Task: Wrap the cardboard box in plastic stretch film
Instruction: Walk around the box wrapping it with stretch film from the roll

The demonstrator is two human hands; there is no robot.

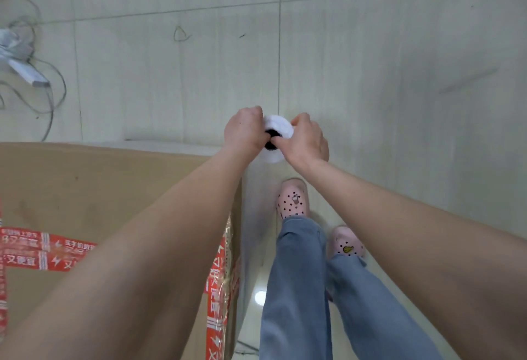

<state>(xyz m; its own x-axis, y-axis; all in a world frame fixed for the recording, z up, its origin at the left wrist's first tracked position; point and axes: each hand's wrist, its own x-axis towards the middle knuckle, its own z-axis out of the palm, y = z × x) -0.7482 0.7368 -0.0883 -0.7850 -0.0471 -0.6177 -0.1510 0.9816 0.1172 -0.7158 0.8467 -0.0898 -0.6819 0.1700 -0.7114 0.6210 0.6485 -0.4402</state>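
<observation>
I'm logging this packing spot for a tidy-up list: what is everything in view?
brown cardboard box: one, brown, lower left
red printed tape: several strips, red, across the box
white stretch-film roll with dark core: one, white, centre, between both hands
crumpled grey scrap: one, grey, floor upper left
thin grey wires: few, grey, floor upper left
pink perforated clogs: two, pink, right of the box
blue jeans: one pair, blue, lower centre
left hand: one, gripping the roll
right hand: one, gripping the roll

Pale tiled floor (399,60) carries the cardboard box (85,188) at 8 o'clock, loose wire (52,108) and white scraps (27,73) at 10 o'clock.
</observation>
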